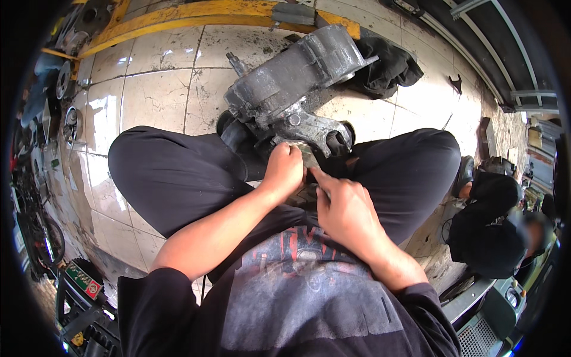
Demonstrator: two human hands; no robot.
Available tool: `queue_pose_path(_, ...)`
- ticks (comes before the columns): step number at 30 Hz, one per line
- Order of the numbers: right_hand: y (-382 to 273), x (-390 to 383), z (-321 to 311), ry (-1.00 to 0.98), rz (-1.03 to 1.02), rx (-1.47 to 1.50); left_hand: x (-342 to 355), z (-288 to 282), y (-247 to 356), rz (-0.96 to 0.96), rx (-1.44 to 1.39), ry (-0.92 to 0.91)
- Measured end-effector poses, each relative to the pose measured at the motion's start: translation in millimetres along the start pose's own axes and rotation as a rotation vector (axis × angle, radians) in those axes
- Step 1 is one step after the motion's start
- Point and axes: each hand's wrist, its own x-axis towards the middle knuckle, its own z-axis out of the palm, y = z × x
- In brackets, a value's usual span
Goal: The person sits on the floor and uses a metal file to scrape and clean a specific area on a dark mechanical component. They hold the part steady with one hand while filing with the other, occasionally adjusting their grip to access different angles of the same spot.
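A grey, grimy engine block (291,74) lies on the tiles between my knees, its metal arm-like casting (312,128) toward me. Close to that casting, my left hand (284,171) is closed in a fist around something mostly hidden. A small flat greyish-green piece (308,156) shows between my hands; its kind is unclear. My right hand (351,208) reaches in from the right, index finger stretched to the piece's near edge and the other fingers curled. What its curled fingers hold, if anything, is hidden.
A yellow metal frame (220,11) runs along the far side. Black cloth (386,68) lies behind the engine, and a small dark tool (455,84) farther right. Another person (491,232) crouches at the right. Motorcycle parts (44,232) line the left.
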Motion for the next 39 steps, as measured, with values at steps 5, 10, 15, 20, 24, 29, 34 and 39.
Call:
queue_pose_path(5,-16.5,-8.6,-14.2,0.023,-0.024,-0.139,8.1,0.5,-0.6,0.162,0.154,0.079)
queue_pose_path(10,-17.8,0.9,-11.5,0.009,0.046,-0.069,7.1,9.4,18.7,0.085,0.076,0.115)
queue_pose_path(15,-23.0,-7.8,-20.3,-0.047,0.02,-0.05,-18.4,6.4,16.5,-0.058,-0.066,0.026)
queue_pose_path(20,-23.2,-1.1,-9.3,-0.063,0.043,-0.088,6.0,-11.4,2.0,-0.048,-0.033,-0.009)
queue_pose_path(24,-14.6,6.5,-2.4,-0.043,0.021,-0.072,0.7,-0.3,5.6,-0.023,-0.006,0.09)
queue_pose_path(29,-19.1,-2.9,-6.2,-0.019,-0.031,-0.127,12.6,-5.5,-5.5,0.111,0.12,0.081)
queue_pose_path(34,-27.7,8.8,-15.8,-0.032,0.005,-0.102,6.8,0.8,25.4,0.011,0.057,0.058)
queue_pose_path(39,-36.4,-8.2,-22.0,-0.097,0.026,-0.087,-21.7,3.1,22.6,-0.118,-0.058,0.076)
